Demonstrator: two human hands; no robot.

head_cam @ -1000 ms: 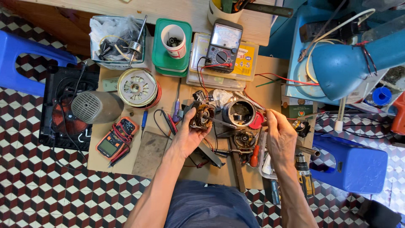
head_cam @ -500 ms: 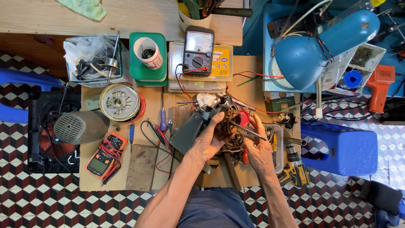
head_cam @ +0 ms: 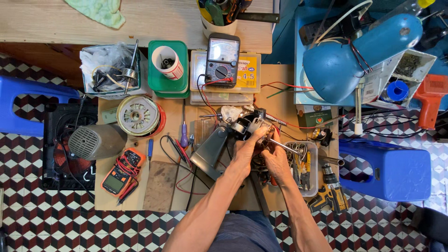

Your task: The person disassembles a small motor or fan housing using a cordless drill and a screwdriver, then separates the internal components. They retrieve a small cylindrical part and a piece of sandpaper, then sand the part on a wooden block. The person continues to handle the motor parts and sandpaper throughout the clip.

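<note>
Both hands, left hand and right hand, have a close grip on a small motor, likely heavy, rigid and greasy, best held by its metal body, clear of the wires.

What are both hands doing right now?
Left hand: closed on the small motor assembly.
Right hand: closed around the same assembly's lower part.

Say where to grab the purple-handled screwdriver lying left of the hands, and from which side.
Grip the purple handle, coming from above. The screwdriver lies flat on the bench with its thin shaft pointing toward the green tray, so the fat handle at the near end is the only graspable part. Probably approach from its left, since red and black wires lie close on the right.
</note>
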